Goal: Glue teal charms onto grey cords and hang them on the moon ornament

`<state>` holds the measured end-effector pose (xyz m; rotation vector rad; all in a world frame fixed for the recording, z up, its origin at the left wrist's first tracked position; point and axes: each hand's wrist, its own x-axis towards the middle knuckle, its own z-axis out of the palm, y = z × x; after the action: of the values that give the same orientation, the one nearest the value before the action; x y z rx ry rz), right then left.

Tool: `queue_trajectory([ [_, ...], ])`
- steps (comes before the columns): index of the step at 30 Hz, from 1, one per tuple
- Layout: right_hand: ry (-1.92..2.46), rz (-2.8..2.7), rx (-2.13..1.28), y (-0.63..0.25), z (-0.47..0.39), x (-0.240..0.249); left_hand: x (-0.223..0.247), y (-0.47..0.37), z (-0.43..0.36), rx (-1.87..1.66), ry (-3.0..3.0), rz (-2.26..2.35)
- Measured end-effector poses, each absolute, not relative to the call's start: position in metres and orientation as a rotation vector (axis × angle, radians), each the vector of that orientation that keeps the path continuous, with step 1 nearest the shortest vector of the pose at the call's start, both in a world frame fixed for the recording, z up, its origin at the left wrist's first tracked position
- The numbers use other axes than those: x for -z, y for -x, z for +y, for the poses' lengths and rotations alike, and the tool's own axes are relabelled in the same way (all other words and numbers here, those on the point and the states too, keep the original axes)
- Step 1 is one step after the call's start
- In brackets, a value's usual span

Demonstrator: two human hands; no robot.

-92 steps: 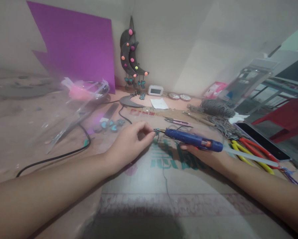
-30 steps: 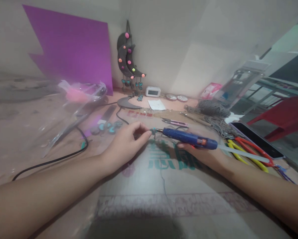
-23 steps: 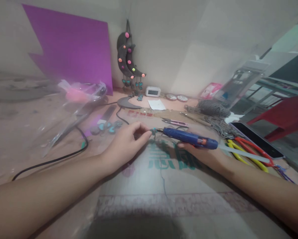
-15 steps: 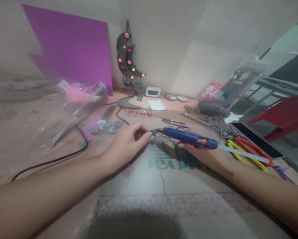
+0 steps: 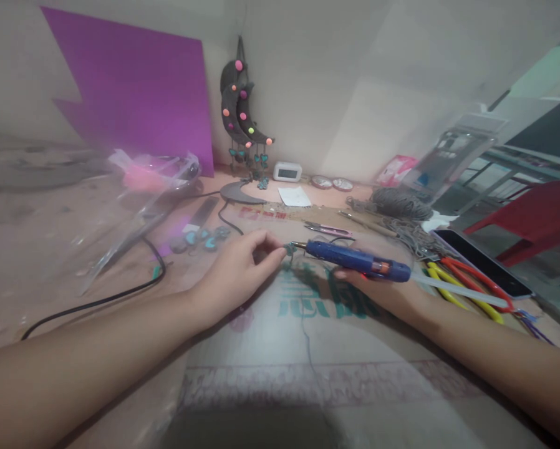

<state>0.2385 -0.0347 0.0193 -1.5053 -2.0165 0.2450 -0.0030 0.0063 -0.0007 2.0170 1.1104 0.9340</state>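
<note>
A: What does each hand hold?

B: The right hand [image 5: 383, 293] has its grip closed around the blue plastic glue gun [image 5: 357, 260], its metal nozzle aimed left. The left hand [image 5: 236, 271] pinches a small teal knotted ornament [image 5: 289, 250] right at that nozzle.

A: Why so close?

B: Probably so glue lands on it. Both sit just above the printed cardboard sheet [image 5: 317, 330] covering the desk.

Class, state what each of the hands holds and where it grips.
Right hand: blue glue gun, gripped underneath at its handle. Left hand: small teal piece, pinched at fingertips.
</note>
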Motion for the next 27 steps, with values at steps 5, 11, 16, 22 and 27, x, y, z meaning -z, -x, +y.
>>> queue_trajectory([
  [5,1.516,-2.001,-0.317,-0.2391,-0.0341,-0.0209,0.0007,0.0031,0.0065,-0.944,-2.004,1.11],
  [11,1.502,-1.975,-0.316,-0.2396,-0.0336,-0.0189,0.0011,0.0029,0.0065,-0.939,-1.985,1.107],
  [16,1.531,-1.946,-0.332,-0.2396,-0.0337,-0.0183,0.0012,0.0031,0.0062,-0.955,-1.969,1.119],
  [22,1.507,-1.952,-0.319,-0.2386,-0.0338,-0.0182,0.0016,0.0037,0.0062,-0.994,-1.918,1.125],
  [27,1.508,-1.975,-0.25,-0.2417,-0.033,-0.0184,0.0014,0.0036,0.006,-0.978,-1.929,1.116],
])
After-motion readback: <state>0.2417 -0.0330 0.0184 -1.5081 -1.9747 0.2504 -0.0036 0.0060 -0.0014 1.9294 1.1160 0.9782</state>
